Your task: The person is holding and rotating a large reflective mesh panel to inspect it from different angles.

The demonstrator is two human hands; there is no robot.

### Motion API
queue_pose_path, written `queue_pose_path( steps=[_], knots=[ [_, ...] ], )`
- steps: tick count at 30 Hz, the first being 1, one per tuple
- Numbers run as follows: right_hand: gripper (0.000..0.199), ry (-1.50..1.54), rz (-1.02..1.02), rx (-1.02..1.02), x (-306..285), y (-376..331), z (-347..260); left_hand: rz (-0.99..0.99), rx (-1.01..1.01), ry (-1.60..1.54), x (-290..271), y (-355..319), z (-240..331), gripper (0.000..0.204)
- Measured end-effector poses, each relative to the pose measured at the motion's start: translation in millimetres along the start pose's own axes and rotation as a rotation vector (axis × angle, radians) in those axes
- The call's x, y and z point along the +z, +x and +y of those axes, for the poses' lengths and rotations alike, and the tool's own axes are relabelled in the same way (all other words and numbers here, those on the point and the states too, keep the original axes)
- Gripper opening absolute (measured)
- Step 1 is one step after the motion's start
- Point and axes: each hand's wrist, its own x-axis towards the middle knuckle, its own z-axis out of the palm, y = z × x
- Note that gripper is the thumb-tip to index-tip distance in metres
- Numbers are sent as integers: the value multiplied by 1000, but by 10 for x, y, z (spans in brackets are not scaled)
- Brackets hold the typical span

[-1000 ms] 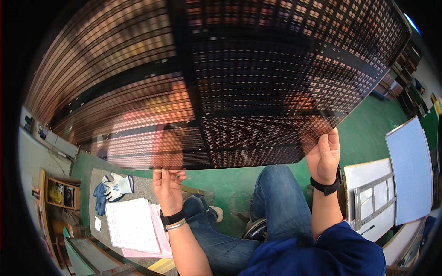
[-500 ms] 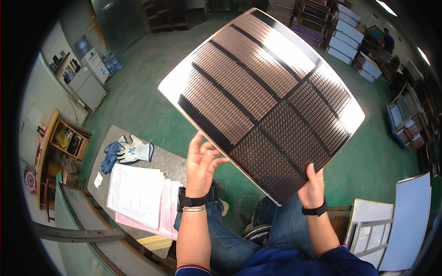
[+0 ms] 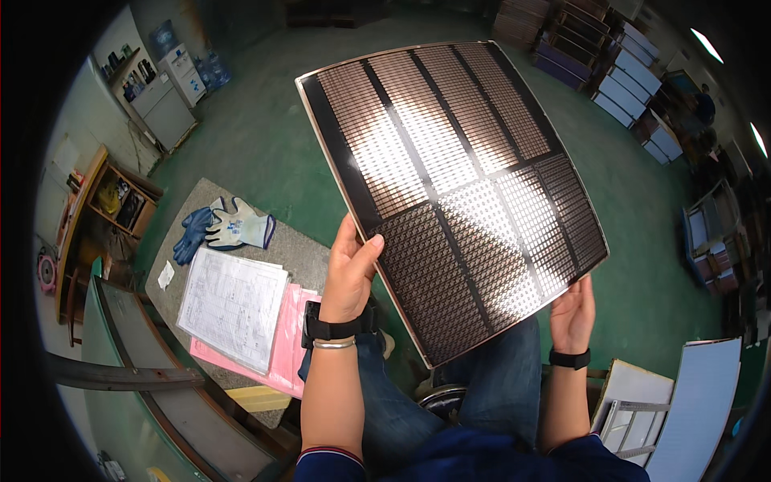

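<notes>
A thin rectangular circuit board panel (image 3: 474, 170), copper-coloured with dark strips and fine rows of small pads, is held up tilted over my lap. Bright glare crosses its middle. My left hand (image 3: 351, 273) grips its left edge, thumb on the upper face and fingers partly hidden beneath. At the lower right edge, my right hand (image 3: 573, 315) holds the panel from below, with its fingertips partly behind it.
On the left, a grey tabletop (image 3: 299, 257) bears work gloves (image 3: 239, 225), printed sheets (image 3: 233, 305) and pink papers (image 3: 291, 325). White and light-blue boards (image 3: 699, 402) lean at the lower right. Stacked panels (image 3: 626, 80) stand at the far right, near another person (image 3: 704, 104).
The panel has turned clockwise and its glare has moved to the middle. My left hand has closed on the left edge. My right hand has shifted outward, its thumb leaving the upper face.
</notes>
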Motion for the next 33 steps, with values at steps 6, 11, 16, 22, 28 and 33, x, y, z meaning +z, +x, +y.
queue_pose_path(
  steps=[6,11,16,22,28,33],
  knots=[
    [43,-137,56,-74,-239,89,-309,35,58,-1,-64,-13,-15,40],
    [42,-421,-13,18,-447,48,-410,77,58,-21,-43,-22,42,35],
    [42,-673,-118,177,-382,85,-587,55,6,9,-62,-23,26,36],
    [26,-499,-164,235,-235,138,-522,-120,-81,-50,-49,-34,-6,40],
    [15,-386,-100,-160,-271,112,-499,-97,35,51,-105,5,-142,44],
    [19,-253,-108,-494,-131,156,-754,-167,-88,70,-77,6,-50,48]
  ],
)
